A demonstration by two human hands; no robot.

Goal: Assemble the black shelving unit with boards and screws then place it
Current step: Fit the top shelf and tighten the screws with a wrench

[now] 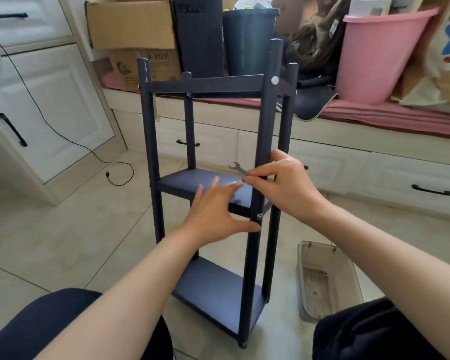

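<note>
A: Where does the shelf [213,183] stand, and how is it held?

B: Upright on the floor tiles [50,229], at the centre of the view, between the person's knees. The left hand [213,211] lies spread wide over the middle board [192,181], thumb stretched toward the near right post [257,190] just under a screw [259,216]; probably it steadies the frame.

A: And the right hand?

B: The right hand [283,183], at 3 o'clock from the left, pinches a small flat wrench [238,168] against that post, its open end pointing to 10 o'clock. The tool sits above the screw, so the grip is likely being readied for tightening.

A: Which containers appear?

B: A clear plastic tray [327,279] at 4 o'clock on the floor, holding what look like one or two small fittings, too small to name. At 12 o'clock a dark bin [247,40] filled with rubbish; at 1 o'clock a pink tub [374,55], contents hidden; at 11 o'clock cardboard boxes [133,24], interiors unseen
</note>
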